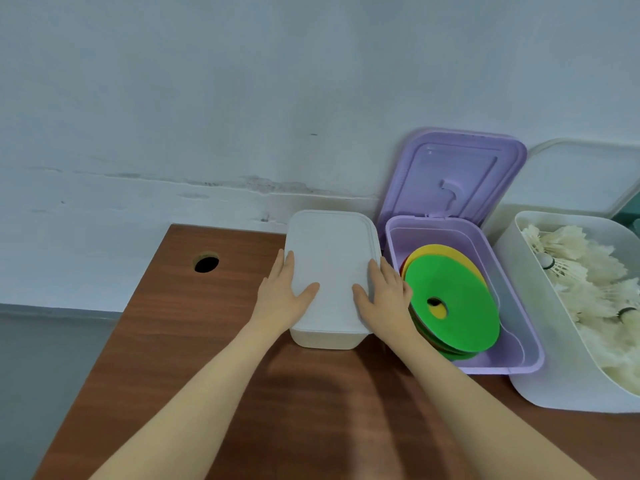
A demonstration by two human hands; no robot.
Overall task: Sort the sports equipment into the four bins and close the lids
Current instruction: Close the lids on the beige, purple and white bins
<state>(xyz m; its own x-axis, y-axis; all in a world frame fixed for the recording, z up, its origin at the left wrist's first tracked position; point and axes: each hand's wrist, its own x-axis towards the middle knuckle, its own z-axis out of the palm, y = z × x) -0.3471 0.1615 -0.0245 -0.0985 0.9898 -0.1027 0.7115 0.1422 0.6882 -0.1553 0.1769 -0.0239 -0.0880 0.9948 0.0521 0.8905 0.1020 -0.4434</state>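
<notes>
White bin (329,336): its lid (330,268) is down; my left hand (282,296) and right hand (384,299) lie flat and open on it, pressing.
Purple bin (519,341): holds the green and yellow disc markers (457,306); its purple lid (453,174) stands up, not yet closed.
Shuttlecock bin (540,358): full of shuttlecocks (588,289), uncovered.
Fourth bin: not in view.
Left, I judge: two lids at least.

Left hand (282,299): bare, no ring, no glove, fingers slim.
Right hand (382,299): bare too, nails short.
Forearms: both uncovered, no sleeve, no watch.
</notes>
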